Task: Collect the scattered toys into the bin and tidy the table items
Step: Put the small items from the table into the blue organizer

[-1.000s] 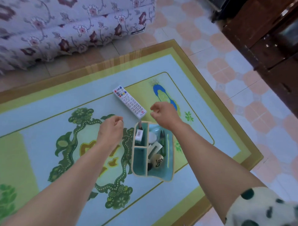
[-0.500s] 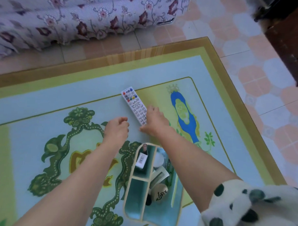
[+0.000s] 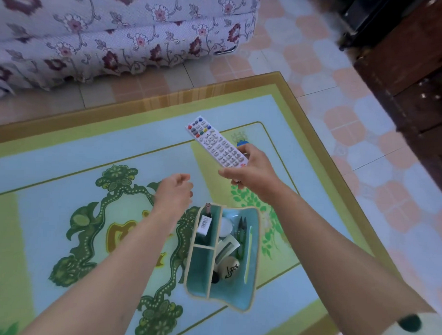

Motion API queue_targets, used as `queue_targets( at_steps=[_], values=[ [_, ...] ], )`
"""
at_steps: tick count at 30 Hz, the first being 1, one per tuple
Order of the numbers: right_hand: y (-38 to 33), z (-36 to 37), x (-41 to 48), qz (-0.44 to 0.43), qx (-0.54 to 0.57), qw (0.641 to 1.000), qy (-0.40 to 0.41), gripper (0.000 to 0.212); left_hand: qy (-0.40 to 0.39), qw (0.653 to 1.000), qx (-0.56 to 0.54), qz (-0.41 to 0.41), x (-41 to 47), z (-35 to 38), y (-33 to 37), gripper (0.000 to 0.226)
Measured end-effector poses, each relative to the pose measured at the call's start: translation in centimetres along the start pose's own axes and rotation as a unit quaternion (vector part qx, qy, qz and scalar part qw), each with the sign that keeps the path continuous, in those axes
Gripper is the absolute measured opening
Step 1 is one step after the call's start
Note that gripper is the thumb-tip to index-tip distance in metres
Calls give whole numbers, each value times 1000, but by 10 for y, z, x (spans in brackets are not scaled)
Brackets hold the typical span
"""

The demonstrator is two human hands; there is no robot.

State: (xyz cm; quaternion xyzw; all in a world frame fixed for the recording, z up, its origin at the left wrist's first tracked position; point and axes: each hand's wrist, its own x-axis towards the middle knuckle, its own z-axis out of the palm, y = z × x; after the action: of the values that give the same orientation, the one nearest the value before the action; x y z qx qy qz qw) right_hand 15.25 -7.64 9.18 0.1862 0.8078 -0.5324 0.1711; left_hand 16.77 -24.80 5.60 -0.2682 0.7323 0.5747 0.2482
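A white remote control (image 3: 213, 142) with coloured buttons is lifted off the table, and my right hand (image 3: 252, 172) grips its near end. My left hand (image 3: 175, 194) hovers loosely curled just left of the bin, holding nothing. The teal divided bin (image 3: 250, 288) with cream trim stands on the table below both hands. Inside it I see a small bottle (image 3: 205, 223) with a barcode label, a white round lid (image 3: 225, 227), scissors (image 3: 241, 232), a packet and a cream ball (image 3: 230, 269) with dark writing.
The table (image 3: 64, 162) carries a blue and green patterned cover with a wooden rim. A floral-covered sofa (image 3: 107, 30) stands beyond the far edge. Dark wooden furniture (image 3: 418, 74) stands on the tiled floor to the right.
My right hand reached the remote on the table, closed on its near end and lifted it. The left hand stayed near the bin.
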Motion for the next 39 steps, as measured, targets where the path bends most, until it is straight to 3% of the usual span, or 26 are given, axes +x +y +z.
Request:
queue_targets(
  at_steps=[6,10,13,16,18,25,30,35,39],
  values=[
    [-4,-15,-96,36,185,981,-33,36,-41,999,17,32,-49,-24,-13,30],
    [12,2,-158,28,383,920,-77,39,-72,995,40,54,-82,-38,-24,32],
    [22,20,-185,4,464,882,-75,44,-88,992,60,66,-101,-45,-33,33],
    [30,35,-203,-37,482,872,-77,80,-92,989,85,78,-114,-51,-45,34],
    [35,42,-210,-59,471,876,-91,89,-91,988,94,83,-117,-53,-51,35],
    [45,70,-213,-64,421,905,1,54,-104,985,108,85,-124,-56,-69,36],
    [45,83,-210,-66,459,884,56,25,-104,985,114,78,-119,-55,-80,35],
    [53,94,-200,-60,472,873,106,39,-108,984,120,82,-116,-54,-86,34],
    [61,104,-189,-48,417,890,180,49,-111,983,121,79,-112,-53,-88,35]
  ],
)
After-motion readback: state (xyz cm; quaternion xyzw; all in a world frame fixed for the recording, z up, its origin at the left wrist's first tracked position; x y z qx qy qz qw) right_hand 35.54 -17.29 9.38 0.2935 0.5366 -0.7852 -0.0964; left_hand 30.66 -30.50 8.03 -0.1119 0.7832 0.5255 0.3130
